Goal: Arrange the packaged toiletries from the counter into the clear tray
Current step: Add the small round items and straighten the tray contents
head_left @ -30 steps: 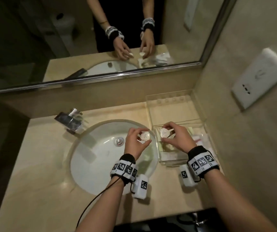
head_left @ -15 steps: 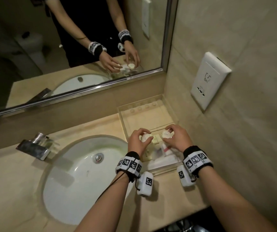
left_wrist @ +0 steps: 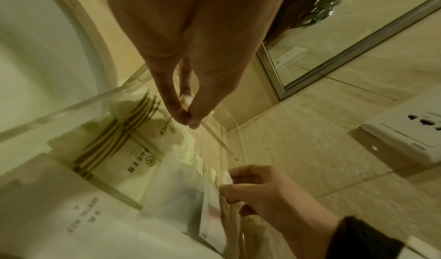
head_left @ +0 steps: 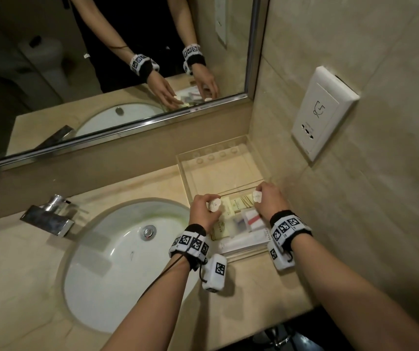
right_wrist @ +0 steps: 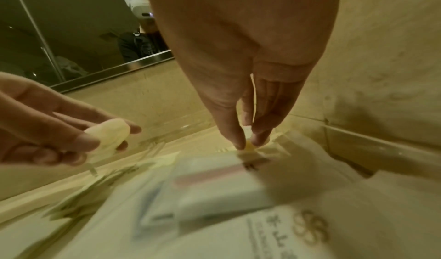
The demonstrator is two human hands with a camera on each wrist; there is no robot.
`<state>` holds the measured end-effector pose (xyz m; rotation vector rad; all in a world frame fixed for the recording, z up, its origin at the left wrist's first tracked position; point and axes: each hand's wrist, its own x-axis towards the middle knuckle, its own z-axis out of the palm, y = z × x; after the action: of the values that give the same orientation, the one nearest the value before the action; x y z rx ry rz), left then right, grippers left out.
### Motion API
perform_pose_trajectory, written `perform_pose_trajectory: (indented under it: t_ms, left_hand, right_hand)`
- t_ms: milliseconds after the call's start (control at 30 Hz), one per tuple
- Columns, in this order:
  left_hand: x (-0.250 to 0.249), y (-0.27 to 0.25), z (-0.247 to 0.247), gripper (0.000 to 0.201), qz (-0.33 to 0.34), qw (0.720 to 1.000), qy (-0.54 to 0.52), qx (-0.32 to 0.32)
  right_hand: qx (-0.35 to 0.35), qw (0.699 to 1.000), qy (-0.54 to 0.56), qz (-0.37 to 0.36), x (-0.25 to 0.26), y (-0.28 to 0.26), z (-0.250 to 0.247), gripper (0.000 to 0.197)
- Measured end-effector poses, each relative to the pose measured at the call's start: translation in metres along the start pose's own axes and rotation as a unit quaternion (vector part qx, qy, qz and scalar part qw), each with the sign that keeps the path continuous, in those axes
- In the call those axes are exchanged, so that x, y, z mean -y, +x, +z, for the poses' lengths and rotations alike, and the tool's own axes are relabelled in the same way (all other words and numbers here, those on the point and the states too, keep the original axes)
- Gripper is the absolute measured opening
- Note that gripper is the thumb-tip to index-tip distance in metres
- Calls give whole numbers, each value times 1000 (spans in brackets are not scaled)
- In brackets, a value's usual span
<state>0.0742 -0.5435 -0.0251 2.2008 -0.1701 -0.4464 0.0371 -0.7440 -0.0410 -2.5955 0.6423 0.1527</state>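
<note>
Left of the clear tray (head_left: 259,148)'s inner divider wall, left hand (head_left: 203,211) pinching a small round white packet (head_left: 214,205) between thumb and fingertips, flat face turned up, hovering just above the yellow striped sachets (head_left: 238,202) in the near compartment. At the right end of that same divider, right hand (head_left: 270,198) pinching a second round white packet (head_left: 257,196), fingers pointed down, packet at or just over the divider's top edge; touching or not, cannot tell. Both packets level with the divider, well apart from each other, no long axis to align. Beyond the divider, far compartment bare. Probably placing next: right packet nearer the far compartment, a short reach forward over the divider; left packet directly above the near compartment's sachets.
</note>
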Motion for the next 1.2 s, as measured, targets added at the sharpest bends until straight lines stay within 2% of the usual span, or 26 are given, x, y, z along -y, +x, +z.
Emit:
perform_pose_trajectory:
  t_ms: [367,467,533,600,667,700,767,833,900,1033,1200]
  left_hand:
    - [-2,2,2,40,13,1000,-14,12]
    - [-4,2,2,41,18,999,-35,6]
    - [-6,2,3,42,18,998,-54,-4]
    - [-11,1,5,42,18,997,-73,-15]
    - [-16,1,6,39,33,996,-74,-21]
    - [-19,1,7,36,51,996,-69,-21]
    - [-24,0,8,36,91,994,-67,-9]
    - [-27,0,8,42,111,991,-71,-6]
    - [-29,1,8,46,101,992,-79,-10]
    - [-28,3,9,39,73,995,-71,0]
    - [-23,1,12,29,61,997,-40,25]
  right_hand:
    - [-25,999,-41,-18,-4,-3,-2,30]
    - [-27,999,32,-30,1,-2,-7,17]
    - [9,992,106,-60,11,-3,-11,6]
    - [66,974,206,-64,24,-6,-16,13]
    - [132,941,312,-16,33,-10,-21,24]
    - [154,929,337,-1,36,-11,-21,27]
    - [165,926,339,-5,34,-9,-23,31]
    - [162,929,333,-12,30,-6,-26,31]
    - [148,927,344,0,26,-3,-30,28]
    - [74,910,400,76,16,1,-32,28]
    - [34,964,255,70,-6,3,-22,21]
